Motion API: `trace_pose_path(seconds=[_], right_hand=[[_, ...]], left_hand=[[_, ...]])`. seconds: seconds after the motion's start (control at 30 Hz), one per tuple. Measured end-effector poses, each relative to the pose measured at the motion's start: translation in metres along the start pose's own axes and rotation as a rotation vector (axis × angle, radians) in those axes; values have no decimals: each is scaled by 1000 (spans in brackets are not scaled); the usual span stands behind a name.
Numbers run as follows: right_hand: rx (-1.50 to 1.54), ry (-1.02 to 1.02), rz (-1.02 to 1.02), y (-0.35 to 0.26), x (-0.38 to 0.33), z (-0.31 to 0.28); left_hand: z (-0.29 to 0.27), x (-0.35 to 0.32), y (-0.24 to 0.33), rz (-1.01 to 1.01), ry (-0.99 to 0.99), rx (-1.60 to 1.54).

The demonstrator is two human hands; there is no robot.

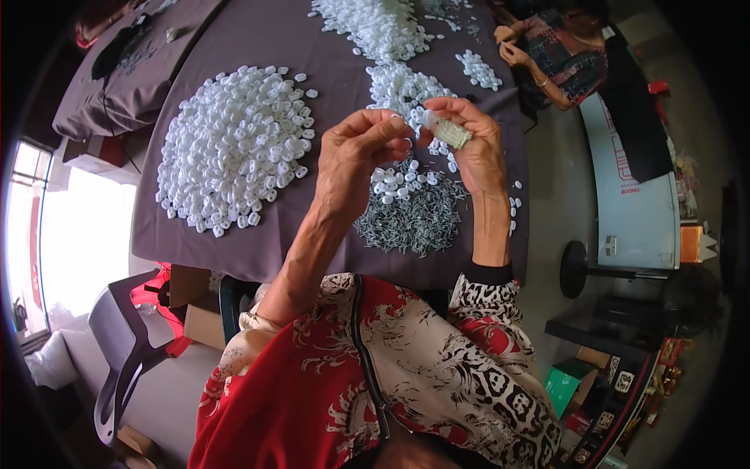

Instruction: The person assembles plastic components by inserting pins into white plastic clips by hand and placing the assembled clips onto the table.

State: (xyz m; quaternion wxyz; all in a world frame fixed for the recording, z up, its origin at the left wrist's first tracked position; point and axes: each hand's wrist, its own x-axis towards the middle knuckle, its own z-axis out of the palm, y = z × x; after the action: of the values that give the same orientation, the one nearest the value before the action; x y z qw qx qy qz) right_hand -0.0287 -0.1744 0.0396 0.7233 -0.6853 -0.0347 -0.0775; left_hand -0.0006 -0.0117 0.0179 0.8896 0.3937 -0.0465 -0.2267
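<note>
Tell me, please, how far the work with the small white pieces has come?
Probably done: the big white heap. In hand: the right hand holds a white piece; the left hand pinches something too small to tell. Left: loose white pieces and the grey pile of metal pins.

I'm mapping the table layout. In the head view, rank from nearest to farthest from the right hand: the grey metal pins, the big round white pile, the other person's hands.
From the right hand:
1. Grey metal pins, just below it.
2. Big round white pile, far left.
3. Other person's hands, top right; too close to call against the pile.
</note>
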Motion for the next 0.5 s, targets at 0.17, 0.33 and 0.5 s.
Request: trace_pose_path(seconds=[0.17, 0.33, 0.5], right_hand=[[-106, -63, -14, -18, -3, 19], [-113, -75, -14, -25, -1, 25], [-86, -81, -34, -26, 1, 26]], left_hand=[[1, -6, 10, 22, -29, -32], [-1, -10, 15, 29, -27, -38], [1, -12, 17, 42, -38, -36]])
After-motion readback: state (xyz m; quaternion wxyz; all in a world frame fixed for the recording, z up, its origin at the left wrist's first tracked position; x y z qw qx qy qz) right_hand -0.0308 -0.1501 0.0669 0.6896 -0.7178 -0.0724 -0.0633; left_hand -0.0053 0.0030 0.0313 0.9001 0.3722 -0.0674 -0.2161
